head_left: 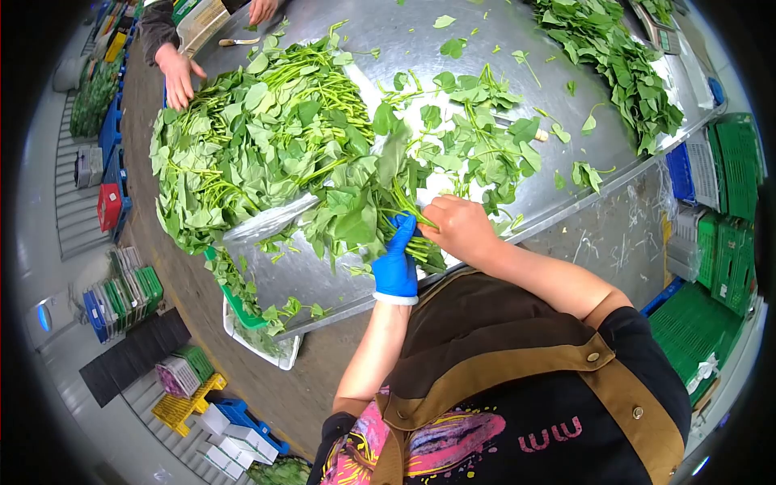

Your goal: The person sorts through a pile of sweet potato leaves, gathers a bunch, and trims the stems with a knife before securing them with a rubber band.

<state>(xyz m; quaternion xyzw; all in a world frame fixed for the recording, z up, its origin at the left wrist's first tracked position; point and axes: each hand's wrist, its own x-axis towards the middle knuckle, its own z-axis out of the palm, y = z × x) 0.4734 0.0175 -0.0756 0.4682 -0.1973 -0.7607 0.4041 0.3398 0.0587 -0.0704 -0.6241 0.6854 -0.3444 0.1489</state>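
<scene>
Metal table (517,24) w/ greens (259,137) piled; gloved L hand (396,263) closed round leafy bunch (356,212), bare R hand (462,230) pinching its stems (404,199).

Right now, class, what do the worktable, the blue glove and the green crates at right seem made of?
Worktable: metal, probably steel; smooth grey with a dull sheen. Blue glove: thin, fairly matte rubber, perhaps nitrile; it clings closely. Green crates: likely moulded plastic; uniform colour, slotted walls.
</scene>
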